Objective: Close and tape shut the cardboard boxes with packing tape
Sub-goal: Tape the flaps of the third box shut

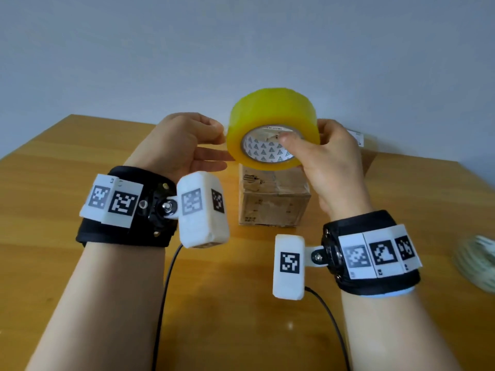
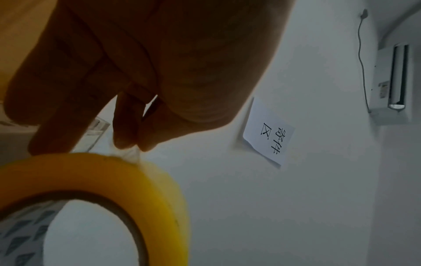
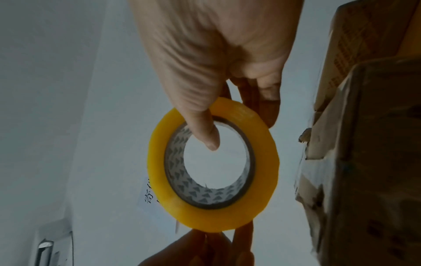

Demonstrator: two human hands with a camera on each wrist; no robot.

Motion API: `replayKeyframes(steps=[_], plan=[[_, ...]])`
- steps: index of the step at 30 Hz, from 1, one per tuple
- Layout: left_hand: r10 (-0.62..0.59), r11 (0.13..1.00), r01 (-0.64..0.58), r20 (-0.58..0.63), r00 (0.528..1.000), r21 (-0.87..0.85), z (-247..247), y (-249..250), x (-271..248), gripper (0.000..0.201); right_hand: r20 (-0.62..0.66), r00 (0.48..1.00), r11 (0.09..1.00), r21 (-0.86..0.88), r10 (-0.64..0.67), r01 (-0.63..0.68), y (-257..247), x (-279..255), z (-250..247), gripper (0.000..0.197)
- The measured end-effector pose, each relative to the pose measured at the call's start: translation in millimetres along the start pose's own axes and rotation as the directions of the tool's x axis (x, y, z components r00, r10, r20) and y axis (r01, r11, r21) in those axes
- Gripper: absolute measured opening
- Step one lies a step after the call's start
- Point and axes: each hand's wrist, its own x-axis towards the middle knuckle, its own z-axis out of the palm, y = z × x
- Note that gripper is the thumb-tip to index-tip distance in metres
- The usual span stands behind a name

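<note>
A yellow roll of packing tape hangs in the air above a small, worn cardboard box on the wooden table. My right hand grips the roll, thumb inside the patterned core and fingers round the outside. In the right wrist view the roll faces the camera with the thumb hooked through it. My left hand meets the roll's left edge. The left wrist view shows its thumb and forefinger pinching the clear loose tape end at the rim of the roll.
A second cardboard box with a white label stands behind my right hand. A coil of white cord lies at the table's right edge. Black cables run from both wrist cameras toward me. A paper note hangs on the wall.
</note>
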Motion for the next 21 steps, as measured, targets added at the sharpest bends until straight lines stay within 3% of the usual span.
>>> replayKeyframes(steps=[7,12,15,21], plan=[[0.037,0.993,-0.035,-0.021,0.999,0.110,23,-7,-1,0.010,-0.063,0.996,0.981,0.191,0.058,-0.045,2,0,-9,0.030],[0.039,0.997,-0.040,0.005,0.999,0.063,16,0,-7,0.008,-0.084,0.991,0.962,0.262,0.107,-0.081,-5,-2,-9,0.023],[0.059,0.997,-0.058,-0.019,0.998,0.060,19,0,-13,0.010,-0.089,0.992,0.960,0.273,0.090,-0.063,-7,-2,-10,0.009],[0.010,0.999,-0.005,-0.100,0.995,0.054,23,-20,-16,0.017,-0.095,0.995,0.983,0.184,0.042,-0.024,-7,-1,-18,0.018]])
